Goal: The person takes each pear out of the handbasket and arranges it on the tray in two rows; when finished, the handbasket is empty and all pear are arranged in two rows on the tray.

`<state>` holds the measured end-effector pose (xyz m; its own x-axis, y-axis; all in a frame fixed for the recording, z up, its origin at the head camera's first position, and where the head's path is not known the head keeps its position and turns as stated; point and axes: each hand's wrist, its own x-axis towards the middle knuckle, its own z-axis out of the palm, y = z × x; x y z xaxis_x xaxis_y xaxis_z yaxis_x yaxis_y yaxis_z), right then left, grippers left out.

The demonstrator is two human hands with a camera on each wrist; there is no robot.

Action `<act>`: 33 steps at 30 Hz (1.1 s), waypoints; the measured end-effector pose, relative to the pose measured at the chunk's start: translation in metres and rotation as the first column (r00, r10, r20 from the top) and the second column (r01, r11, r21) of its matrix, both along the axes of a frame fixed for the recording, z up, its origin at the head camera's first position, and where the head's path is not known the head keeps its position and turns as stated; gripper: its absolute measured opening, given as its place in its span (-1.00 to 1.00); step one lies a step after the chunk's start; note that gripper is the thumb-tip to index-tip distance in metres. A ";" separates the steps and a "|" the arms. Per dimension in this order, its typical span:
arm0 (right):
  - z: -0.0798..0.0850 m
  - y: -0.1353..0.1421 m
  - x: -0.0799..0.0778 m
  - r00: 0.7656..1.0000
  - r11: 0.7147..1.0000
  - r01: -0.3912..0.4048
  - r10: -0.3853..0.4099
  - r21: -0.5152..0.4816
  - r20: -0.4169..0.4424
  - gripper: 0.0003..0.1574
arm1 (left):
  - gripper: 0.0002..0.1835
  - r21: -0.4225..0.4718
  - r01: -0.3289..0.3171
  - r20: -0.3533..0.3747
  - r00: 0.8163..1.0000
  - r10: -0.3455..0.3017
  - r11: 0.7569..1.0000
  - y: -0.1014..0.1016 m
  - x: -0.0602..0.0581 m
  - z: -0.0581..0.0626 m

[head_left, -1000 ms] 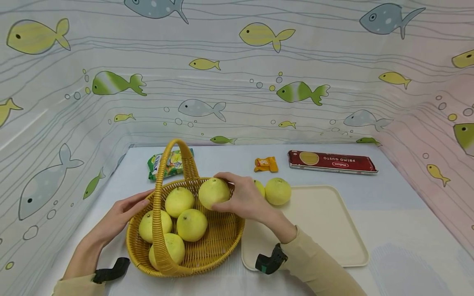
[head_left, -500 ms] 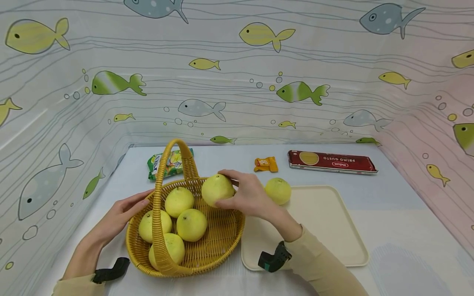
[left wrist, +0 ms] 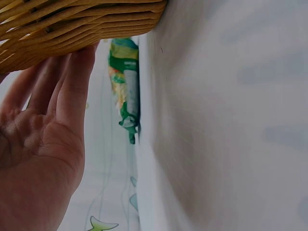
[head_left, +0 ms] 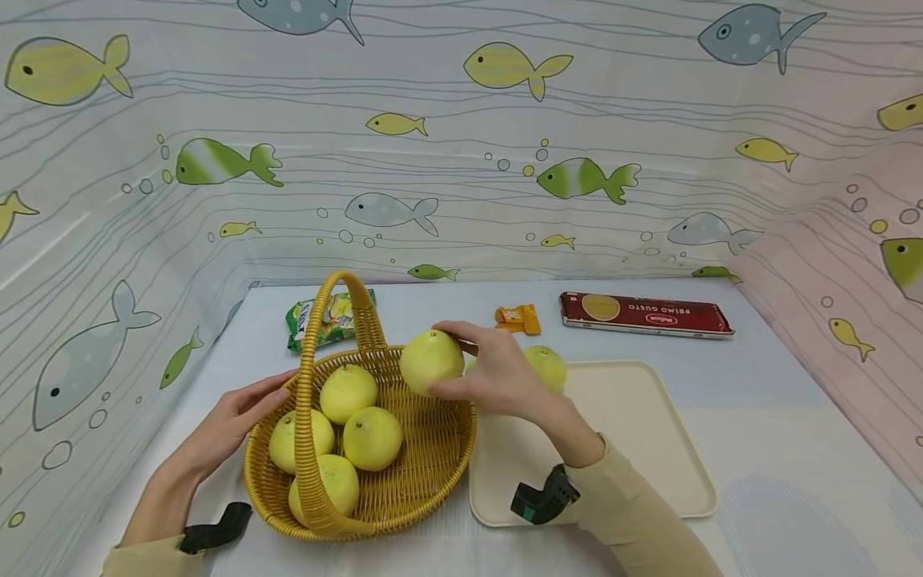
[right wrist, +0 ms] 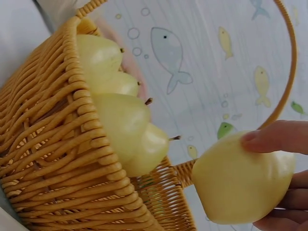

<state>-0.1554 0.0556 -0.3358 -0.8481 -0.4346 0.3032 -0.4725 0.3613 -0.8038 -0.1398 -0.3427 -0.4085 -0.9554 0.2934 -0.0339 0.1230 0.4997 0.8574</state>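
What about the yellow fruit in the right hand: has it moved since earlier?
Yes. In the head view, the fruit in the right hand has shifted slightly right and up the picture, judged against the basket handle.

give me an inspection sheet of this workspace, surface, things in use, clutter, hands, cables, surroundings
Surface: white tabletop, with a faint bluish patch at near right
Job's things: wicker basket with four pears inside; cream tray with a loose pear at its far edge
Clutter: green packet, small orange packet and red package along the far side
Hands: left hand touches the basket's left side; right hand grips another pear
Cables: nothing seen
Surroundings: fish-printed sheet behind and on both sides
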 end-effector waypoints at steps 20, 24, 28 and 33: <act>0.012 0.018 -0.001 1.000 1.000 0.009 -0.009 -0.003 0.010 -0.16 | -0.46 -0.009 -0.002 0.006 1.000 0.003 1.000 0.001 0.001 0.002; 0.015 0.022 -0.001 0.999 1.000 0.010 -0.009 -0.015 0.036 -0.16 | -0.47 -0.009 -0.001 0.002 1.000 0.001 1.000 0.002 0.001 0.003; 0.018 0.025 -0.002 0.998 1.000 0.005 -0.003 -0.028 0.059 -0.15 | -0.47 -0.001 0.003 0.005 1.000 -0.003 1.000 0.001 0.002 0.002; 0.024 0.034 -0.005 1.000 1.000 0.004 -0.004 -0.013 0.015 -0.15 | -0.47 0.003 0.003 0.012 1.000 -0.003 1.000 0.000 0.001 0.000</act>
